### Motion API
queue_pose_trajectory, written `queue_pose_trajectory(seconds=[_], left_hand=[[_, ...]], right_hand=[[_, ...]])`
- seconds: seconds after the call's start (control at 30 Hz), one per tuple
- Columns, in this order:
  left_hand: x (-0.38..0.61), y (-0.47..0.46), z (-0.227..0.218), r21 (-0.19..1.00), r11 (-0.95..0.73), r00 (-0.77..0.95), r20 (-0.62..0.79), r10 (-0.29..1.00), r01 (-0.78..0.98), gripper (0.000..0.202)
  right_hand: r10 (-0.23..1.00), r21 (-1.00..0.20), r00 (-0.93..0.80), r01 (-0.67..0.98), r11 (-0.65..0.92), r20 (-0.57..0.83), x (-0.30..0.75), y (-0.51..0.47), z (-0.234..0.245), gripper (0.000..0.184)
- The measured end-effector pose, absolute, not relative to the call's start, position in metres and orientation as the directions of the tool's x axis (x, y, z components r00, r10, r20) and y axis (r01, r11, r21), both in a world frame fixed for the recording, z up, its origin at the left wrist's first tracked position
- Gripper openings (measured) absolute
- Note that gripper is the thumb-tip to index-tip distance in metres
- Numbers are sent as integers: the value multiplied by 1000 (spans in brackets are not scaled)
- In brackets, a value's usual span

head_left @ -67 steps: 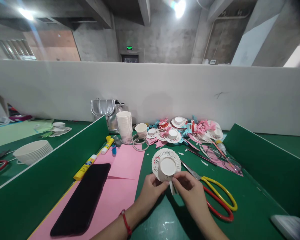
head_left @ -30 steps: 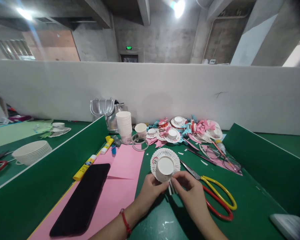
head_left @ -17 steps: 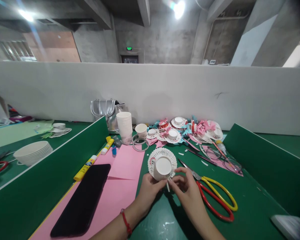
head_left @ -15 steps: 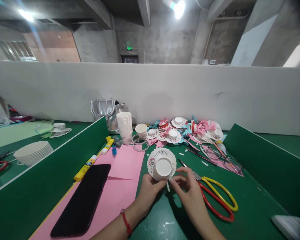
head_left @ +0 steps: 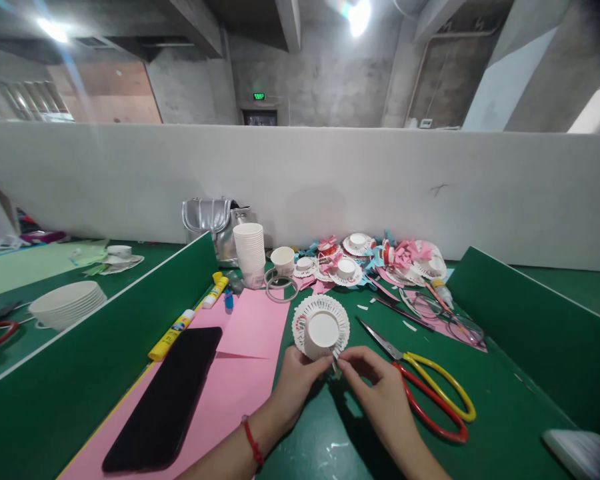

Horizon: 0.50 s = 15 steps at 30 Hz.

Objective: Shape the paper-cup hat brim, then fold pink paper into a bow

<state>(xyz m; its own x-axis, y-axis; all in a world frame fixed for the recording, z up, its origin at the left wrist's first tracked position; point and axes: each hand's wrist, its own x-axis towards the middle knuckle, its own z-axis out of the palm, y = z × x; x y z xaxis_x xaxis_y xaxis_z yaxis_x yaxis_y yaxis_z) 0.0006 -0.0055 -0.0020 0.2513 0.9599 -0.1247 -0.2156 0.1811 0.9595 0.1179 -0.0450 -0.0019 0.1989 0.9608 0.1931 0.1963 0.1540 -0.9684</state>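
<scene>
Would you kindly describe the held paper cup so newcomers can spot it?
On the green table, look right of the pink paper to the left hand. It holds a white paper cup with slit, flared sides; unlike the similar cups behind, this one is held.

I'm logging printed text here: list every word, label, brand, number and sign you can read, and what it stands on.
"EXIT", small, on the lit green exit sign; characters above it unreadable.
Nearer glue stick and farther glue stick: labels too small to read.
Stack of paper cups: print blurred.
Held fringed paper cup: print too blurred to read.
</scene>
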Motion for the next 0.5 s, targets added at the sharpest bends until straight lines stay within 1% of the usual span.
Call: queue_pose_trajectory(seconds=[0.1, 0.33, 0.5], left_hand=[[-1, -5, -4, 956, 187, 268, -124, 956, -225, 14], [0, -4, -3, 947, 187, 285, -109, 952, -262, 15], [0, -4, -5, 955, 184, 264, -120, 957, -232, 21]], right_hand=[[966, -968, 179, 201, 150, 187, 118, -44, -5, 17], [969, -980, 182, 144, 140, 165, 117, -42, -8, 19], [976, -975, 151, 183, 125, 154, 117, -40, -11, 17]])
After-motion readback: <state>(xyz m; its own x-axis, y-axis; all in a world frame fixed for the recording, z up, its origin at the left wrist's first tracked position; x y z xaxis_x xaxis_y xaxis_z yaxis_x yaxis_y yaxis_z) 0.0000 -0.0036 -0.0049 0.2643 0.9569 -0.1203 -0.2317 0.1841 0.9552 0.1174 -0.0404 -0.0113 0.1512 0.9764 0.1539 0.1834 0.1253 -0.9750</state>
